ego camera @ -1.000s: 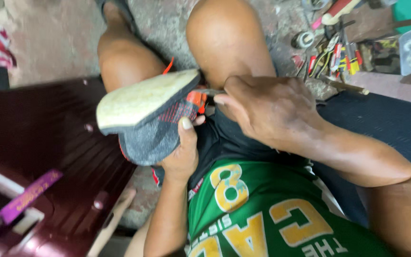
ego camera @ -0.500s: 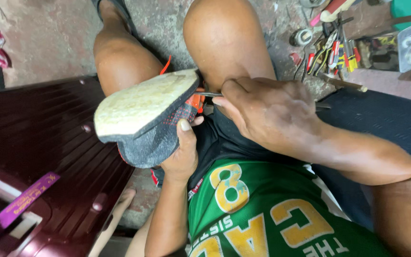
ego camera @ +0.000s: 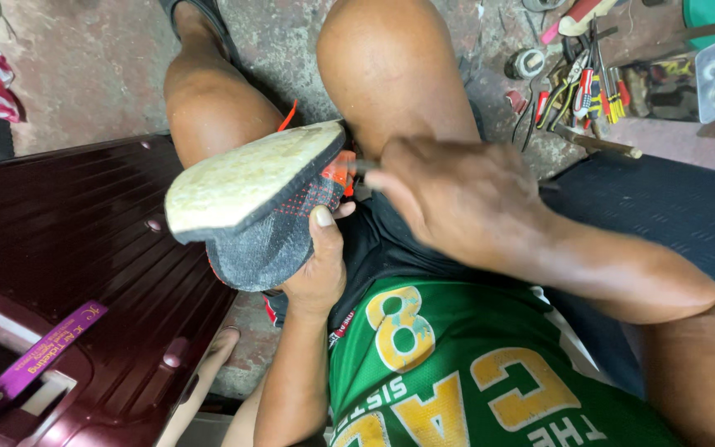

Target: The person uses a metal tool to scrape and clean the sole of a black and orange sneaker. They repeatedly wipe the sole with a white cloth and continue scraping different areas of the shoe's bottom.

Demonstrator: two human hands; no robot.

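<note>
The shoe (ego camera: 258, 203) is a dark grey knit sneaker with a pale, worn, cream-coloured sole and red-orange trim at one end. It is held up off the person's lap, tipped on its side so the sole faces up and toward the camera, its long axis slanting from lower left to upper right. The grey upper hangs below the sole, cupped from beneath. A thin metal tool (ego camera: 363, 165) pokes out level at the red-orange end, its tip touching the shoe just under the sole's edge.
</note>
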